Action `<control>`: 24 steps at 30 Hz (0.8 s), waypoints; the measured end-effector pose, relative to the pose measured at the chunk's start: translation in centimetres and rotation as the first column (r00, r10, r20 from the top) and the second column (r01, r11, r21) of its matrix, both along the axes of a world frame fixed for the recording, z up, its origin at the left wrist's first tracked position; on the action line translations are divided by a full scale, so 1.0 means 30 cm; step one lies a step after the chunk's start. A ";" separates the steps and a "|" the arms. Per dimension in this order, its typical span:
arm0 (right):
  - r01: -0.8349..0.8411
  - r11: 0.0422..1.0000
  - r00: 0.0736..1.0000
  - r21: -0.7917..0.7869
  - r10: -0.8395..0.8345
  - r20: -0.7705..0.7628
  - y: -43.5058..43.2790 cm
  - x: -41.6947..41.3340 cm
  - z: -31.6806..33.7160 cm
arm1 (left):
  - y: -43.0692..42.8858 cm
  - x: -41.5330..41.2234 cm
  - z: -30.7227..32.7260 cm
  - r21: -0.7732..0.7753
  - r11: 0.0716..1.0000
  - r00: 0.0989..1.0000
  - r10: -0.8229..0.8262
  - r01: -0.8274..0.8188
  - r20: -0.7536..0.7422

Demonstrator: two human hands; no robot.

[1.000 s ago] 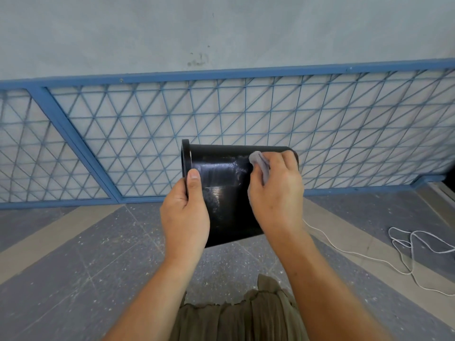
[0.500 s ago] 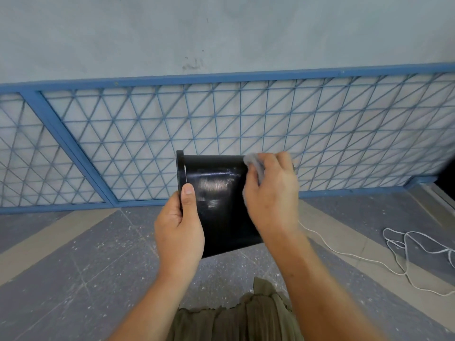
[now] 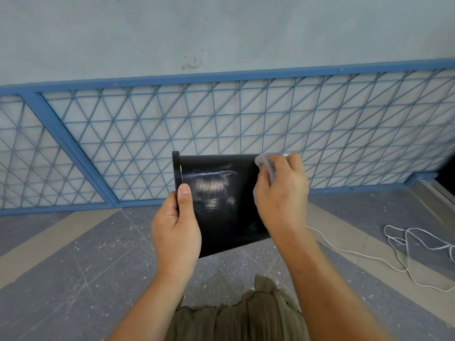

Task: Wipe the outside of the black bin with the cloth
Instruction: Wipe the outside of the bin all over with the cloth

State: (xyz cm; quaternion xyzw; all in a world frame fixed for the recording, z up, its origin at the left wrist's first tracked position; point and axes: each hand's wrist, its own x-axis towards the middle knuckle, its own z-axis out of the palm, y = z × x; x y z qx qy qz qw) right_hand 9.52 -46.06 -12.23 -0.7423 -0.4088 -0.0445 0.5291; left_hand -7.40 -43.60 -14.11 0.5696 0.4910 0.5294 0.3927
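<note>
The black bin [image 3: 221,200] is held sideways in the air, its rim to the left and its glossy side facing me, with pale smears on it. My left hand [image 3: 176,225] grips it near the rim, thumb lying on the outer wall. My right hand [image 3: 282,193] holds a small grey cloth [image 3: 264,163] bunched under its fingers and presses it against the bin's upper right part, near the base. The base end is hidden behind that hand.
A blue metal grille fence [image 3: 221,124] runs across in front of a pale wall. The floor [image 3: 73,267] is grey speckled tile with beige strips. A loose white cord [image 3: 406,244] lies on the floor at the right. Olive fabric [image 3: 236,318] shows at the bottom.
The bin and both hands sit slightly lower in view. My right hand with the cloth stays at the bin's upper right; the smears on the wall have changed a little.
</note>
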 end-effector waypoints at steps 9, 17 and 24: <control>-0.213 0.976 0.968 -0.044 0.217 0.124 -0.063 -0.142 -0.074 | 0.019 0.016 0.009 -0.004 1.000 1.000 0.005 -0.005 -0.004; -0.052 0.999 0.998 -0.002 0.053 0.024 -0.051 -0.023 -0.069 | 0.017 -0.002 0.037 0.006 0.999 0.999 -0.035 0.035 0.010; -0.251 0.968 0.956 0.012 0.246 0.160 -0.065 -0.187 -0.079 | 0.008 0.035 0.031 0.002 0.999 0.999 -0.035 0.035 -0.014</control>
